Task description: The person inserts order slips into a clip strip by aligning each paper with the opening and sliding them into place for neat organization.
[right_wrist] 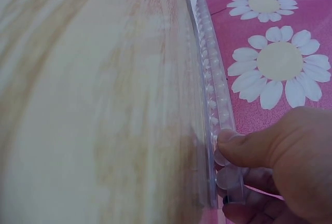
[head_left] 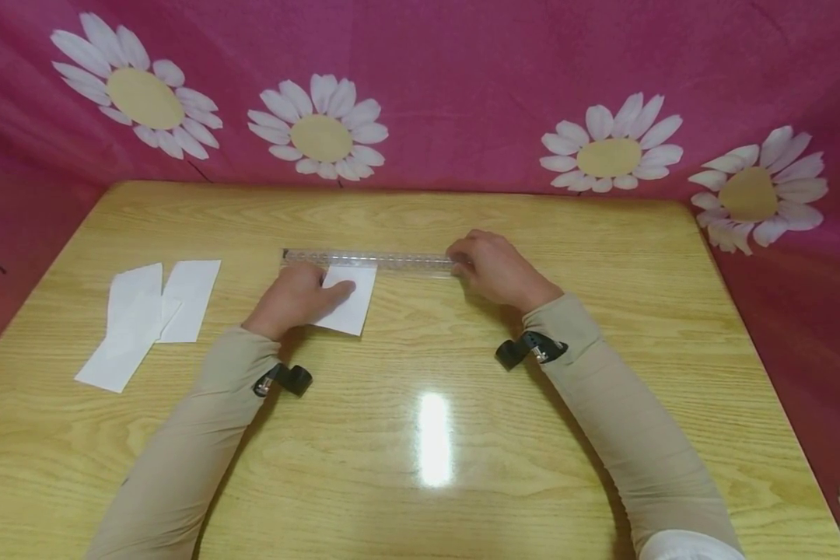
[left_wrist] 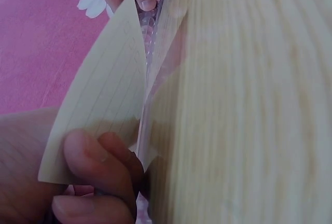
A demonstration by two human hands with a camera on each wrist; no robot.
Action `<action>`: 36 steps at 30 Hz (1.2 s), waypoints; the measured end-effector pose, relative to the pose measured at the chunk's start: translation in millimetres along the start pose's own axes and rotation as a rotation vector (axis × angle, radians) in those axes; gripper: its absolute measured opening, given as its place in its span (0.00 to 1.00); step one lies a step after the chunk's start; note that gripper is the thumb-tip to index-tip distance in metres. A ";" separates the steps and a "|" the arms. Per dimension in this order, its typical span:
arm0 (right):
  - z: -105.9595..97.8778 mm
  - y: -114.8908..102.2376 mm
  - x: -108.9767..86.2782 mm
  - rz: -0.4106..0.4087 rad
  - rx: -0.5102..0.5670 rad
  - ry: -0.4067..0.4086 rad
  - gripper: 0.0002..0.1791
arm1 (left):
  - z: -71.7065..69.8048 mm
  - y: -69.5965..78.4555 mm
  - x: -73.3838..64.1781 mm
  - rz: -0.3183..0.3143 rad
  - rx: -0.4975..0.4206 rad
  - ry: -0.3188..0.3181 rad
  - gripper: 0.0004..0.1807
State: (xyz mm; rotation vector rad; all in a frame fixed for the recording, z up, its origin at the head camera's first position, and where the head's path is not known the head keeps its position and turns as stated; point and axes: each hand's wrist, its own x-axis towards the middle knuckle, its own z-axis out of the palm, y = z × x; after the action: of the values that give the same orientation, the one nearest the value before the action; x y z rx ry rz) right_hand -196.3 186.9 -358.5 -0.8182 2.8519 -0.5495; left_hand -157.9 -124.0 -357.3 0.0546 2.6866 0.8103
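A clear plastic ruler (head_left: 406, 261) lies crosswise toward the back of the table. My right hand (head_left: 498, 268) grips its right end, with the thumb (right_wrist: 236, 146) on one face and the fingers partly hidden behind it. At the ruler's left part, my left hand (head_left: 297, 295) pinches a small piece of paper (head_left: 346, 311), thumb on the white face and curled fingers on the lined underside. The paper's far edge meets the ruler, while its near part tilts up off the table. Whether the left fingers also touch the ruler, I cannot tell.
On the left of the wooden table (head_left: 392, 435) lie several white paper strips (head_left: 136, 311), partly overlapping. A pink cloth with daisies (head_left: 455, 93) hangs behind the table's back edge. Black camera straps (head_left: 532, 350) sit on both wrists.
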 end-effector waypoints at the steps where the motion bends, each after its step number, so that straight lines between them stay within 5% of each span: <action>1: 0.1 0.1 0.2 0.000 -0.002 0.000 0.17 | 0.4 0.6 0.3 -0.001 0.004 0.000 0.26; 36: 1.0 0.3 0.7 -0.016 -0.003 0.020 0.16 | 3.7 3.9 2.9 -0.006 0.003 -0.016 0.26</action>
State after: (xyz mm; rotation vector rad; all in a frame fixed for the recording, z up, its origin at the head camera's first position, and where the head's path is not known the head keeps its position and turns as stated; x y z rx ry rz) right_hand -196.8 186.5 -359.5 -0.8421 2.8669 -0.5587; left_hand -159.7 -118.4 -358.9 0.0532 2.6718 0.8003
